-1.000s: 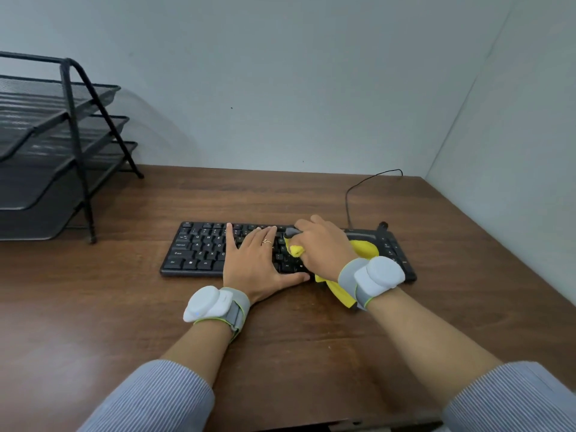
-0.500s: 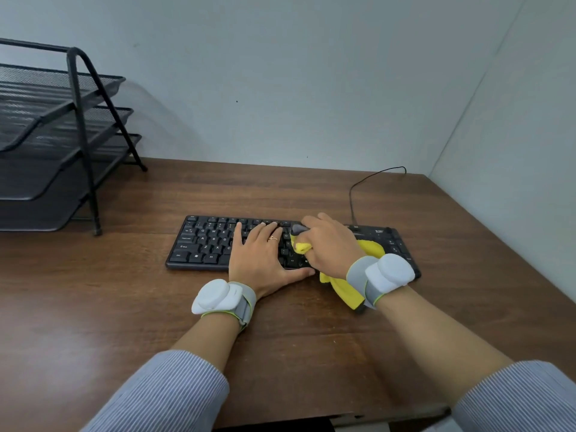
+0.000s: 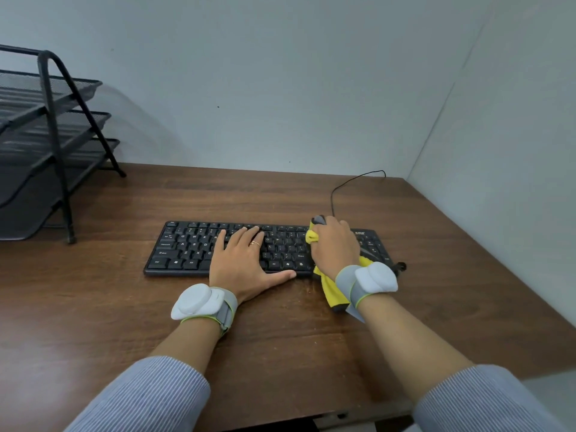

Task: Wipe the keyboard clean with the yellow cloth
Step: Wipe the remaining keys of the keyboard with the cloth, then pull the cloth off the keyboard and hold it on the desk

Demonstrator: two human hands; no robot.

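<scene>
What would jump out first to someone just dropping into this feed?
The yellow cloth, bunched under the right hand over the right part of the black keyboard, is the one bright thing on the brown desk. The left hand lies flat on the middle keys, and a black mesh tray rack stands at far left.
</scene>
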